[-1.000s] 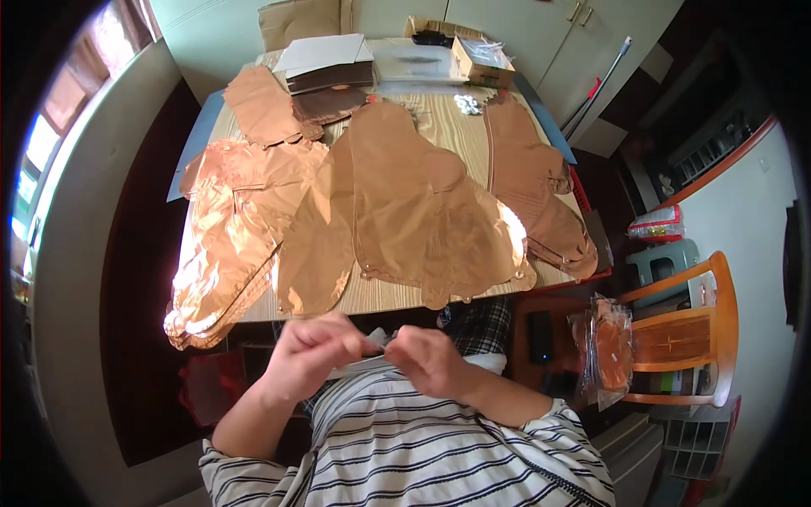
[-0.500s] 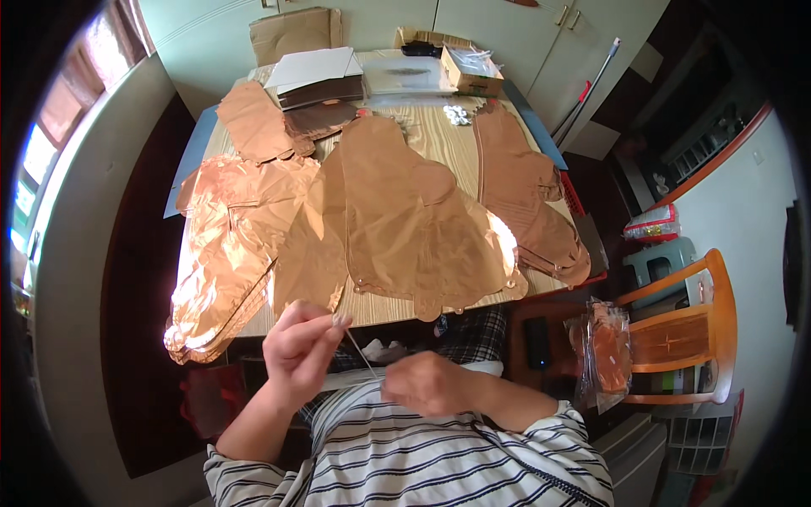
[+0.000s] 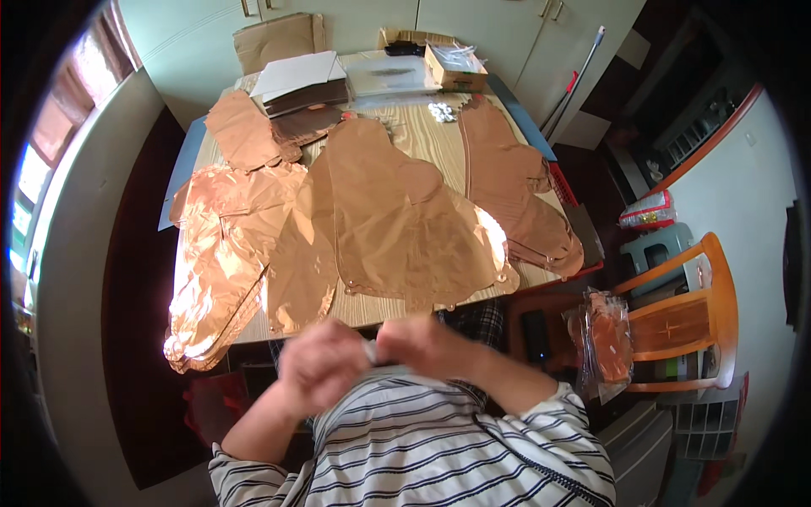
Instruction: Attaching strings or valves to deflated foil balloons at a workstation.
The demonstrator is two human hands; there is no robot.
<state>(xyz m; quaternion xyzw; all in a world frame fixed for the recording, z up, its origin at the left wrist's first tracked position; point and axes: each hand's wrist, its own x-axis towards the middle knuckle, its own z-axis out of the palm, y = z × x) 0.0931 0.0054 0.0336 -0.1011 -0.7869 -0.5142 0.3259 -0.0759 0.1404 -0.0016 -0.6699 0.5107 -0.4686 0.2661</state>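
Observation:
My left hand (image 3: 325,367) and my right hand (image 3: 429,345) are close together in front of my waist, just off the table's near edge. Both are curled closed and smeared by motion, the left more so. A bit of a thin white strip (image 3: 370,350) shows between them; the rest is hidden by my fingers. Just beyond my hands lies a large flat copper-coloured foil balloon (image 3: 397,220), uninflated by its look. A shinier, wrinkled pile of foil balloons (image 3: 228,245) is to its left, and another flat stack (image 3: 511,198) to its right.
The wood-grain table (image 3: 397,127) carries a stack of white and brown sheets (image 3: 300,80), a box of clear plastic pieces (image 3: 456,68) and a small white heap (image 3: 441,112). To the right, a wooden chair (image 3: 676,325) stands beside a bag of copper foil (image 3: 606,338).
My hands have come together, and the strip that was stretched between them is now mostly hidden. My left hand has moved lower, my right hand higher. The view has shifted slightly.

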